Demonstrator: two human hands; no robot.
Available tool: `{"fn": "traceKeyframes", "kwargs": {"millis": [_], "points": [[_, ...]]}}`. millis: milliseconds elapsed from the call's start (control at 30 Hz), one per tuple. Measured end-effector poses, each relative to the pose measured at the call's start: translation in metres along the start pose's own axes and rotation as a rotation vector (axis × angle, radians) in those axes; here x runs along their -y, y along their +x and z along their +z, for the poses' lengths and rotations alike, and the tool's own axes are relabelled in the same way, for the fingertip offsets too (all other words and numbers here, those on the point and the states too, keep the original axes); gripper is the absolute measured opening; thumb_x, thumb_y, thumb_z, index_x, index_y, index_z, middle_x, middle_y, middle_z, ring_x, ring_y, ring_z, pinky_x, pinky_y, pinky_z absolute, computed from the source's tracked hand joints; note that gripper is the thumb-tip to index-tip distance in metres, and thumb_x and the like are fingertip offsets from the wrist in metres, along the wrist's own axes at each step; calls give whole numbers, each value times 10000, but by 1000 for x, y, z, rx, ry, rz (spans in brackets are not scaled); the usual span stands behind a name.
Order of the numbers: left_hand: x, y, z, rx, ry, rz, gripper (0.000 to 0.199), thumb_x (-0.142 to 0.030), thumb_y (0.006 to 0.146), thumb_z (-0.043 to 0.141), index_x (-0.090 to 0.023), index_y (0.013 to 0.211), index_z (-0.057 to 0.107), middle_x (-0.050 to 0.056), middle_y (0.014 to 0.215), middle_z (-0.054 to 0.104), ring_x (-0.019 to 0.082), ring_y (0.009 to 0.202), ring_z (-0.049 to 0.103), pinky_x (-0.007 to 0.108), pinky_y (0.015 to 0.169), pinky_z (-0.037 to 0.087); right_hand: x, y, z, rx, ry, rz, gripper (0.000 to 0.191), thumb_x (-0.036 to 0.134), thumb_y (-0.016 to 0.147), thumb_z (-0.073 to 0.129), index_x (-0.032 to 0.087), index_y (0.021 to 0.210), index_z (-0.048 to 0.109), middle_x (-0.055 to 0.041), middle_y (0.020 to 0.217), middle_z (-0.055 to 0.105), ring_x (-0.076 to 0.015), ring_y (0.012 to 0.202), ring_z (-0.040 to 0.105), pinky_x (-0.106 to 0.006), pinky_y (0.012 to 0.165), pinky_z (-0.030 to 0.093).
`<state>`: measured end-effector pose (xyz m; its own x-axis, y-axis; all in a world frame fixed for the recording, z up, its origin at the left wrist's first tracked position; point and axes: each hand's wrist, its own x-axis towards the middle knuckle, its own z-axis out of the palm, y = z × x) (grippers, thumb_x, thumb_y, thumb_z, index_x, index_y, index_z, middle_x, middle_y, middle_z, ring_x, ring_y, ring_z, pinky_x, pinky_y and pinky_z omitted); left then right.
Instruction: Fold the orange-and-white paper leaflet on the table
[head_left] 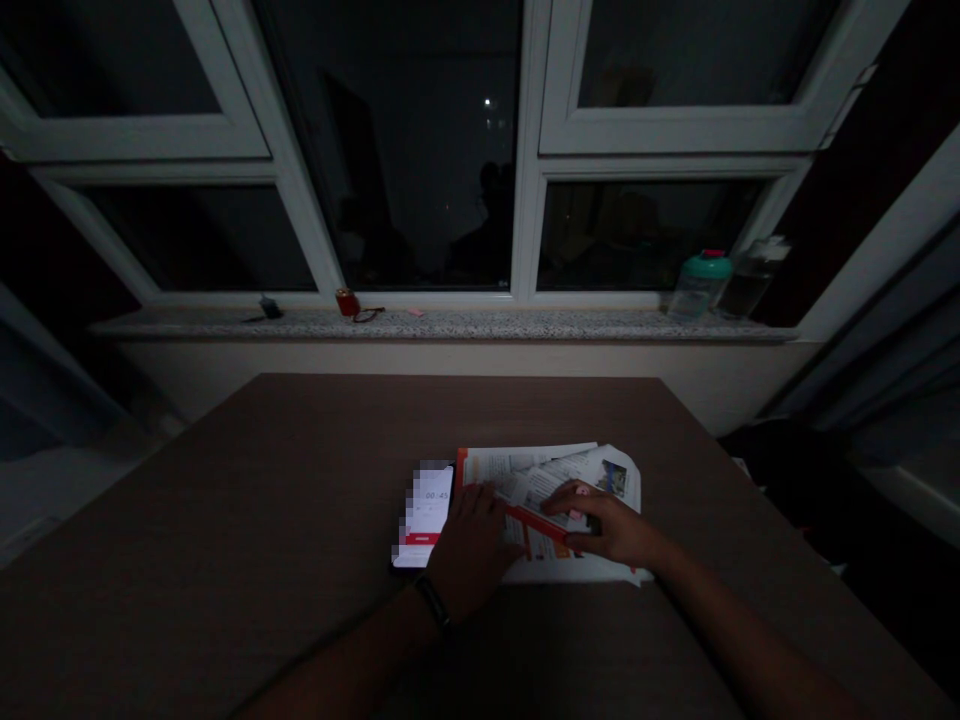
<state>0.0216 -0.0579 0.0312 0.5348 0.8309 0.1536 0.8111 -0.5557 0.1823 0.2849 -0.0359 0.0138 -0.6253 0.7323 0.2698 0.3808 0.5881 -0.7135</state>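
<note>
Printed paper sheets (491, 463), white with red strips, lie on the brown table. The upper sheet is folded over at a slant, with a red strip along its lower edge. My left hand (472, 550) rests on the left part of the sheets, fingers stretched out and thumb apart. On the right, my right hand (611, 528) is over the slanted fold with its fingers curled. A small pink object (579, 497) shows among those fingers; its kind is too dark to make out. Beside my left hand lies a phone (429, 515) with a lit timer screen, partly covered by the hand.
The brown table (262, 500) reaches toward a speckled stone windowsill (465, 322). On the sill stand a bottle with a teal lid (705, 280), another clear bottle (754, 280), a small red jar (346, 302) and a small dark bottle (269, 306). The room is dim.
</note>
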Motion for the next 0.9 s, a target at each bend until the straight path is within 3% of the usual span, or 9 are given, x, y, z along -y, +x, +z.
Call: {"fn": "traceKeyframes", "kwargs": {"millis": [200, 600, 900], "points": [[-1, 0, 2, 7, -35, -16, 530, -377, 840, 715, -141, 1271, 516, 175, 1424, 444, 339, 1345, 374, 503, 1119, 297, 0, 0, 0, 5, 2, 6, 376, 255, 846, 677, 241, 1218, 622, -94, 1189, 628, -226, 1114, 562, -403, 972, 457], [-2, -2, 0, 21, 10, -106, 551, -383, 816, 744, -226, 1300, 532, 148, 1396, 456, 358, 1339, 354, 534, 1081, 316, -1, 0, 0, 4, -3, 11, 380, 266, 845, 673, 258, 1222, 619, -87, 1183, 631, -227, 1104, 567, -399, 960, 461], [0, 0, -1, 11, 11, -57, 493, -364, 858, 700, -200, 1292, 533, 142, 1368, 478, 332, 1327, 369, 513, 1113, 274, 3, 1, -2, 27, -35, 9, 336, 257, 881, 638, 250, 1216, 620, -92, 1192, 625, -224, 1116, 565, -387, 967, 460]]}}
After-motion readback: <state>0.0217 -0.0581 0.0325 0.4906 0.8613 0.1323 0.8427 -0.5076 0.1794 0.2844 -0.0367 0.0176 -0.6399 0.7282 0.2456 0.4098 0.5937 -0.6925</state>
